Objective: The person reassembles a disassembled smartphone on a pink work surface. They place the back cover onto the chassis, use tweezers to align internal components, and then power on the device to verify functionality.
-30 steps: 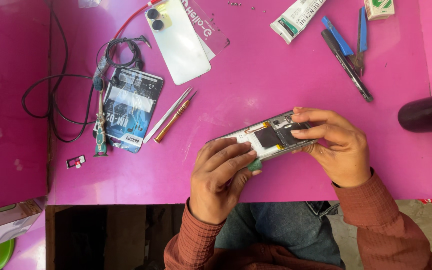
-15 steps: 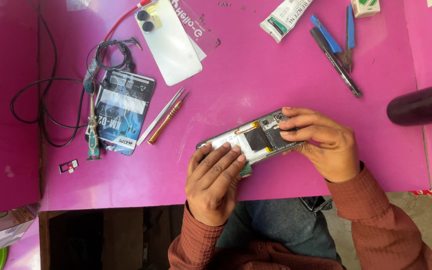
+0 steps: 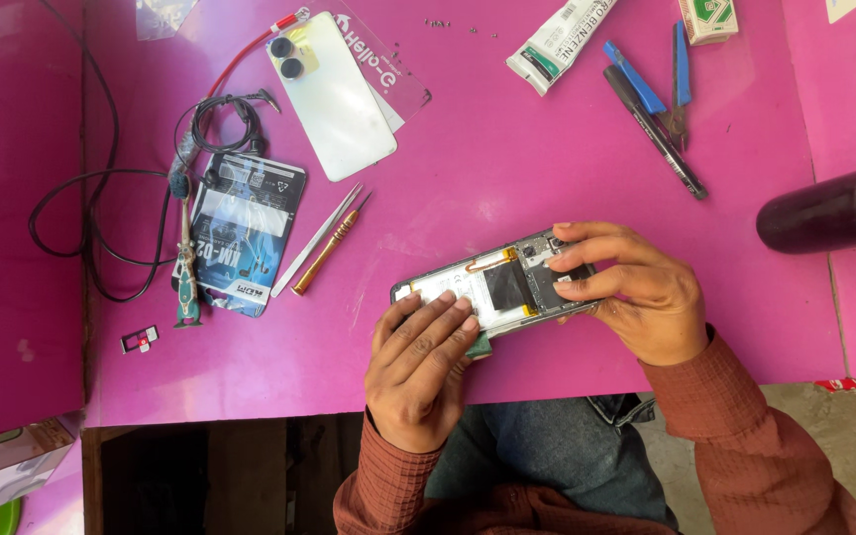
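Observation:
An opened phone [image 3: 495, 286], its back cover off and its inner parts showing, lies near the front edge of a pink table [image 3: 507, 168]. My left hand [image 3: 420, 362] lies over its near-left end, fingers flat on it. My right hand [image 3: 631, 287] grips its right end, thumb and fingers pressed on the exposed board. A small dark green piece [image 3: 480, 346] peeks out below the phone beside my left fingers.
A pale green phone back cover [image 3: 333, 97] lies on a clear sheet at the back. Metal tweezers [image 3: 315, 241], a small screwdriver [image 3: 329, 248], a dark battery pack [image 3: 247, 233], black cables [image 3: 101, 228], a glue tube [image 3: 559, 42], blue pliers [image 3: 679, 84], a pen [image 3: 654, 131] and a dark cylinder [image 3: 829, 208] surround them.
Both hands stay on the opened phone. My left fingers have slid a little along its left end; the view has shifted slightly.

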